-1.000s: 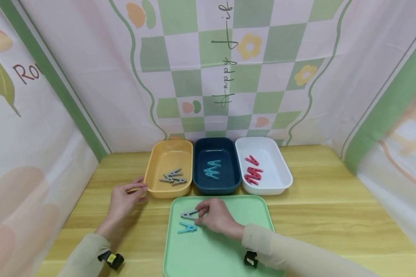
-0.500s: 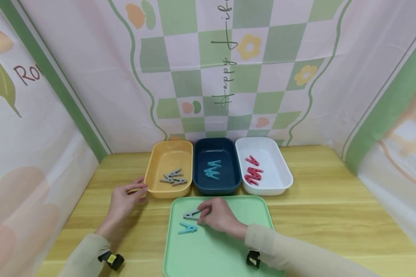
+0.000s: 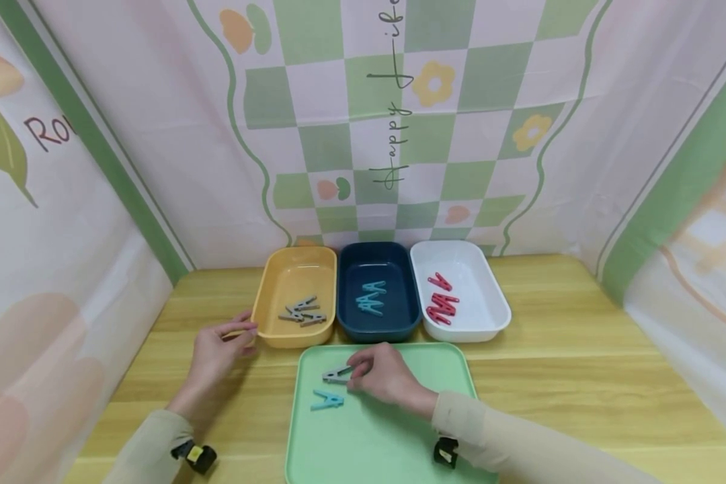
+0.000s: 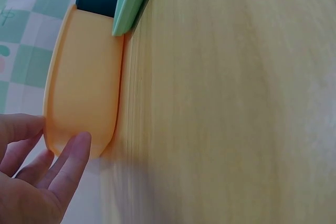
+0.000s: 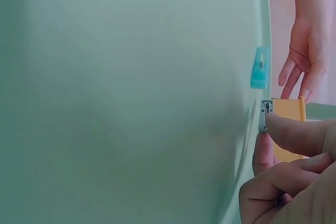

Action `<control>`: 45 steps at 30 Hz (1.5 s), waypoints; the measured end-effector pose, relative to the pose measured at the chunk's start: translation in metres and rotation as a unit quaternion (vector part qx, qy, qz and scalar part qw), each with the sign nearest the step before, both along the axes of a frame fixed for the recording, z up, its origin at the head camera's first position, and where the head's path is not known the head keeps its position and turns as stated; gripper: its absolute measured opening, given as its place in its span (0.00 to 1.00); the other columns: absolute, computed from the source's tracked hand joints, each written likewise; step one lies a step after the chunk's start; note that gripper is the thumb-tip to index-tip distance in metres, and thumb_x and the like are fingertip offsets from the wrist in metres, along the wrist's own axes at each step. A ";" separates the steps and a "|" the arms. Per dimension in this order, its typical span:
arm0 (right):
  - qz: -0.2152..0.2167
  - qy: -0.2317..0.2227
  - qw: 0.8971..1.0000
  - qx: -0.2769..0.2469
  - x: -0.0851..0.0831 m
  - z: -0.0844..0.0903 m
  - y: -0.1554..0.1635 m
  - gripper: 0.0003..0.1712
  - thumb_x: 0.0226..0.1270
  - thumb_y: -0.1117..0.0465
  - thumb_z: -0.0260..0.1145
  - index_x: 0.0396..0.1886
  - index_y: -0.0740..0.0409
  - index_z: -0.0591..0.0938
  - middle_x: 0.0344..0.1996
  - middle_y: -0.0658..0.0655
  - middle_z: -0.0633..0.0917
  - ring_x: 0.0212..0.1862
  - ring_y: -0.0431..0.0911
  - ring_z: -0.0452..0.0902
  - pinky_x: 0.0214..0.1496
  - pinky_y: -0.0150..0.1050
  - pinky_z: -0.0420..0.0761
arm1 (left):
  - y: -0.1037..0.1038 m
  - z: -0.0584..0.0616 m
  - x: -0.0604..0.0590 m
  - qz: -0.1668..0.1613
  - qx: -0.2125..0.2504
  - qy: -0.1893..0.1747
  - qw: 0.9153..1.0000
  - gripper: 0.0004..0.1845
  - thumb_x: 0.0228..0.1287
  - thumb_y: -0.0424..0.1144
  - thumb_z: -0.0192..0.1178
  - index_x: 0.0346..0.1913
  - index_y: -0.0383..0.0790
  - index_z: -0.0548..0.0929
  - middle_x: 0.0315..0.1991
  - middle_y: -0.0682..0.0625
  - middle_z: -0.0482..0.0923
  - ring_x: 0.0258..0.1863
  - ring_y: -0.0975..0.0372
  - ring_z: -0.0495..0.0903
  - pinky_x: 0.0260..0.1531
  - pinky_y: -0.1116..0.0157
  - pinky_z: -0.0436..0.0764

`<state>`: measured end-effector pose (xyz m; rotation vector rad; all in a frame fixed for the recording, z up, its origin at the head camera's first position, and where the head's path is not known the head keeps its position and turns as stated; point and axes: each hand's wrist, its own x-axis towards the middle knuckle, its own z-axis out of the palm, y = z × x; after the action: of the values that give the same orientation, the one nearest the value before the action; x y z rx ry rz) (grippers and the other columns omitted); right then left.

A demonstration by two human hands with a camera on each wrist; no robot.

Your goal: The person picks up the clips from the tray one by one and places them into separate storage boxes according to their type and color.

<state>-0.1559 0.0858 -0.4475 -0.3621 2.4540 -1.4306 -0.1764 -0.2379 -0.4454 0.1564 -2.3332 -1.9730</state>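
My right hand (image 3: pixel 355 375) pinches one end of a grey clothespin (image 3: pixel 337 374) between thumb and forefinger, just above the far left part of the green tray (image 3: pixel 393 430). The right wrist view shows the fingertips (image 5: pixel 286 129) on the grey clothespin (image 5: pixel 264 116). A blue clothespin (image 3: pixel 328 400) lies flat on the tray just nearer me, also seen as the blue clothespin (image 5: pixel 260 67). My left hand (image 3: pixel 247 332) rests on the table, its relaxed fingers (image 4: pixel 71 163) touching the front left corner of the yellow bin (image 4: pixel 84 93).
Three bins stand in a row behind the tray: the yellow bin (image 3: pixel 278 282) with grey clothespins, a navy bin (image 3: pixel 352 269) with blue ones, a white bin (image 3: pixel 484 302) with red ones. The wooden table (image 3: pixel 581 356) is enclosed by patterned cloth walls.
My right hand has shifted slightly right and away with the grey clothespin, drawing it further from the blue one. My left hand has stayed put.
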 end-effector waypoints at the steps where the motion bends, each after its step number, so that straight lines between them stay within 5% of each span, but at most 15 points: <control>1: 0.000 0.001 1.000 0.001 0.000 0.000 0.000 0.16 0.53 0.70 0.82 0.43 0.63 0.91 0.25 0.48 0.87 0.31 0.40 0.80 0.38 0.36 0.85 | 0.000 0.000 0.000 0.000 -0.001 -0.001 1.000 0.13 0.71 0.22 0.65 0.55 0.19 0.83 0.72 0.36 0.72 0.51 0.55 0.88 0.47 0.55 0.92; 14: 0.003 0.007 1.000 0.001 0.002 0.013 0.007 0.18 0.55 0.68 0.83 0.47 0.62 0.91 0.28 0.49 0.88 0.36 0.42 0.81 0.37 0.38 0.85 | 0.000 0.001 0.000 -0.002 -0.003 -0.004 1.000 0.13 0.71 0.22 0.65 0.55 0.19 0.83 0.73 0.36 0.71 0.54 0.50 0.87 0.48 0.56 0.92; 33: 0.007 0.036 0.999 0.011 -0.003 0.039 0.015 0.18 0.59 0.65 0.82 0.50 0.59 0.91 0.29 0.46 0.89 0.50 0.46 0.82 0.51 0.45 0.87 | -0.002 -0.005 -0.003 0.000 -0.005 -0.004 1.000 0.12 0.70 0.22 0.65 0.54 0.20 0.85 0.72 0.39 0.73 0.51 0.55 0.88 0.48 0.55 0.92; 45: 0.010 0.055 0.998 -0.005 -0.008 0.058 0.016 0.17 0.62 0.64 0.81 0.51 0.56 0.92 0.31 0.46 0.89 0.50 0.47 0.81 0.43 0.39 0.83 | -0.001 -0.002 -0.001 -0.001 -0.004 0.001 1.000 0.12 0.71 0.23 0.65 0.54 0.19 0.84 0.72 0.37 0.73 0.51 0.56 0.88 0.48 0.54 0.92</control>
<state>-0.1638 0.1014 -0.3893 -0.4792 2.5212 -1.4520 -0.1771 -0.2392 -0.4478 0.1508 -2.3420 -1.9630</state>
